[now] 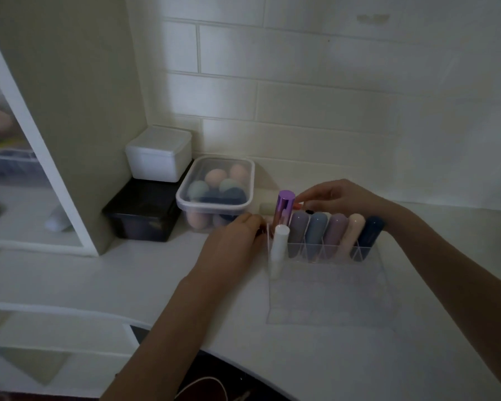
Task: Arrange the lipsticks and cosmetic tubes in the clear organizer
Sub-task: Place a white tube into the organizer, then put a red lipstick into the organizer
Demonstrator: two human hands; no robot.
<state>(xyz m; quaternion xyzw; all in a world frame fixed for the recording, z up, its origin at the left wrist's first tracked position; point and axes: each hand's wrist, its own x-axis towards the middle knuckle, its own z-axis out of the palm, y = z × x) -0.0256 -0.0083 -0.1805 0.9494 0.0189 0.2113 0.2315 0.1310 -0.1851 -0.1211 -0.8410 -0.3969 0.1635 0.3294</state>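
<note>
Desk point(359, 357): clear organizer point(327, 290), back row holding five pastel tubes point(315, 235). Left hand point(232, 241) curled against its left wall; right hand point(333, 196) fingertips pinching near the purple lipstick point(284, 209), grip unclear. Risk: a nudge likely topples the upright white tube point(279, 250).

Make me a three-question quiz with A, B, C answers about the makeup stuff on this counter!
1. Where is the lidded tub of sponges?
A. left of the clear organizer
B. inside it
C. right of it

2. What colour is the tube standing at the organizer's front left corner?
A. black
B. white
C. red

3. How much of the organizer is filled?
A. every slot
B. none
C. the back row, front rows bare

Answers:
1 A, the tub sits beside the black box, left of the organizer.
2 B, it is white, below the shiny purple tube.
3 C, coloured tubes stand along the back only.
</note>
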